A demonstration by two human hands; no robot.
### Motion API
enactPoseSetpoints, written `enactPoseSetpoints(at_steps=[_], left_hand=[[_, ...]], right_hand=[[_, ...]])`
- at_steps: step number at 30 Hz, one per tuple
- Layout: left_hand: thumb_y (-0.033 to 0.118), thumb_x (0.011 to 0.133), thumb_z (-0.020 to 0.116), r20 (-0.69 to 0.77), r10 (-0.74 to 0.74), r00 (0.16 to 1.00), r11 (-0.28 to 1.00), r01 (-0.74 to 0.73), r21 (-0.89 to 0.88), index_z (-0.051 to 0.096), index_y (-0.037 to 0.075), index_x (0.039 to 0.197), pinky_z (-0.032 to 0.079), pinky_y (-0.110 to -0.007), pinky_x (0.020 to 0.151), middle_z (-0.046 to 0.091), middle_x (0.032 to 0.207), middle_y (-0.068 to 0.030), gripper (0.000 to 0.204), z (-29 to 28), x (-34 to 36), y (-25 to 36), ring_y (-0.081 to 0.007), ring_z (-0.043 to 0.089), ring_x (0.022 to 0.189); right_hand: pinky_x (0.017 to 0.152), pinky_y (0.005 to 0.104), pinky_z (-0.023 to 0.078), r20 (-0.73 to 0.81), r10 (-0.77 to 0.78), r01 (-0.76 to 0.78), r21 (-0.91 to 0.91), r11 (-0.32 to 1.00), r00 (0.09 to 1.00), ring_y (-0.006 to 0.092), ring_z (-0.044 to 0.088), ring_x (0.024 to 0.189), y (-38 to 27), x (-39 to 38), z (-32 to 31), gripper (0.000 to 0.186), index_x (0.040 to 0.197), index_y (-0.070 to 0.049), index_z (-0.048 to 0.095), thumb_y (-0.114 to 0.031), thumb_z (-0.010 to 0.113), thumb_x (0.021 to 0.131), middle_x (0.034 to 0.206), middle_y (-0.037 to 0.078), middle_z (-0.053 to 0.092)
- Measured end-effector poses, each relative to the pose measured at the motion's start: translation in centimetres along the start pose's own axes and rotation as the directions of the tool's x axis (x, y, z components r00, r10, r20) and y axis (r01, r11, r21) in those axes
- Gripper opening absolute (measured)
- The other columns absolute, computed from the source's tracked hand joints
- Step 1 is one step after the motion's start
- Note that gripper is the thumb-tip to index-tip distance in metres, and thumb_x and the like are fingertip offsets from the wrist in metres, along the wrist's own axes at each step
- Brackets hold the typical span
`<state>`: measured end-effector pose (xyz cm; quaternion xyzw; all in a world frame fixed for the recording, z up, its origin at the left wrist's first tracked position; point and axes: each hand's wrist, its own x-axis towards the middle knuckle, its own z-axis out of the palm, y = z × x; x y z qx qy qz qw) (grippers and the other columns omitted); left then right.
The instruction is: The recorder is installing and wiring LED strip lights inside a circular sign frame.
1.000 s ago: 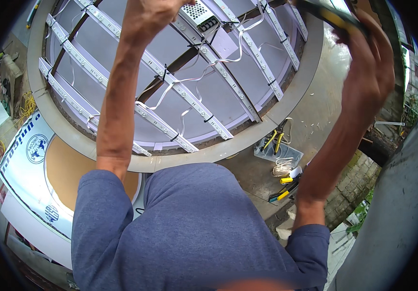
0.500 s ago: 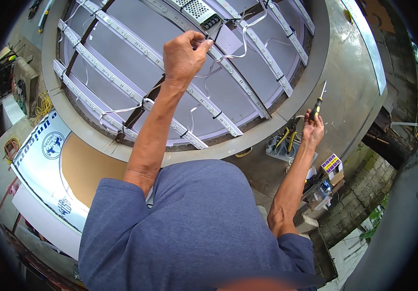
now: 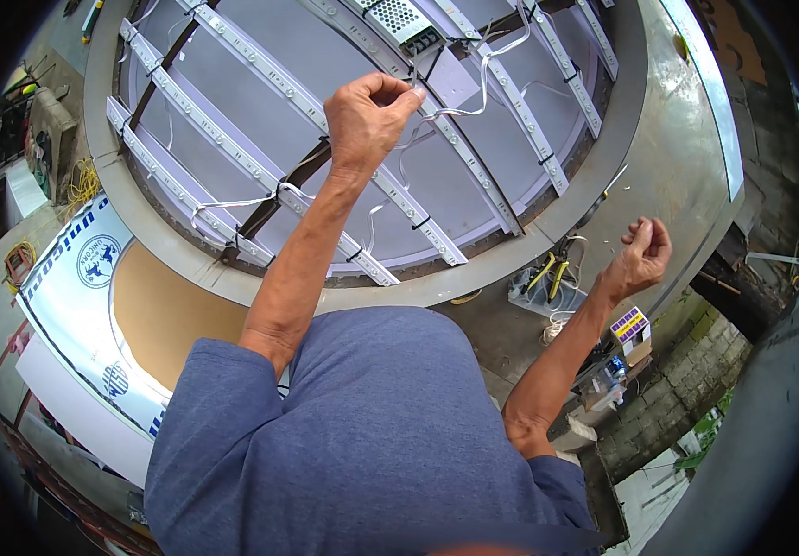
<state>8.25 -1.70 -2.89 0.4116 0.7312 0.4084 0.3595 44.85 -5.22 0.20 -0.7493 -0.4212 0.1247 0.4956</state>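
Observation:
I look down over my blue shirt at a big round sign frame (image 3: 668,176) with a grey metal rim. White light strips (image 3: 260,74) cross its inside. My left hand (image 3: 367,116) is raised over the frame's middle, its fingers pinched on a thin white wire (image 3: 474,102) that loops toward a perforated metal box (image 3: 399,18) at the top. My right hand (image 3: 640,255) hangs off the frame's right rim, curled into a loose fist with nothing visible in it. A thin pale sliver (image 3: 611,183) lies on the rim just above that hand.
A small tray with yellow-handled pliers (image 3: 548,276) sits on the ground below the rim. Beside it is a small multicoloured box (image 3: 629,326). A white and blue printed panel (image 3: 75,278) and a brown round board (image 3: 168,315) lie at left, with yellow cable (image 3: 80,181) nearby.
My right hand came down from high at the upper right to beside the rim; the dark tool it held is no longer seen. My left hand has taken the white wire.

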Motion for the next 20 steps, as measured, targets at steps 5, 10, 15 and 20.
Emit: enactPoseSetpoints(at_steps=[5,10,15,20], left_hand=[[0.02,0.083,0.084,0.029,-0.045,0.999,0.996,0.047,-0.073,0.079,0.003,0.085,0.055,-0.026,0.059,0.076,0.074,-0.0061,0.018,0.2,-1.0,-0.8,-0.0112,0.068,0.063],[0.02,0.084,0.085,0.089,-0.116,0.989,0.986,0.125,-0.108,0.08,0.003,0.088,0.055,-0.025,0.059,0.077,0.076,-0.0067,0.018,-0.5,-1.1,0.4,-0.0103,0.068,0.063],[0.02,0.087,0.083,0.167,-0.142,0.976,0.972,0.169,-0.162,0.08,0.002,0.092,0.053,-0.024,0.055,0.076,0.076,-0.0058,0.019,-1.0,-1.6,0.4,-0.0086,0.065,0.06],[0.022,0.09,0.081,0.234,-0.119,0.965,0.96,0.172,-0.219,0.081,0.004,0.095,0.051,-0.023,0.053,0.076,0.076,-0.0051,0.018,-0.7,-1.7,0.2,-0.0078,0.064,0.058]], right_hand=[[0.056,0.0224,0.05,0.519,0.006,-0.141,0.22,0.965,0.855,0.0107,0.066,0.068,-10.5,-4.1,6.1,0.017,0.112,0.002,0.07,-0.006,0.064,0.099,0.093,0.012,0.074],[0.045,0.0233,0.046,0.806,0.116,-0.36,0.126,0.924,0.58,0.0085,0.06,0.051,-11.6,-7.6,13.0,0.024,0.111,0.005,0.072,-0.014,0.068,0.097,0.065,0.007,0.069],[0.041,0.0244,0.045,0.853,0.156,-0.352,0.034,0.935,0.497,0.0097,0.06,0.047,-12.5,-9.4,17.0,0.027,0.112,0.005,0.073,-0.017,0.071,0.095,0.065,0.008,0.07],[0.045,0.027,0.051,0.84,0.105,-0.359,0.111,0.927,0.532,0.0116,0.066,0.053,-10.9,-10.0,19.0,0.027,0.11,0.003,0.075,-0.018,0.073,0.094,0.068,0.009,0.072]])
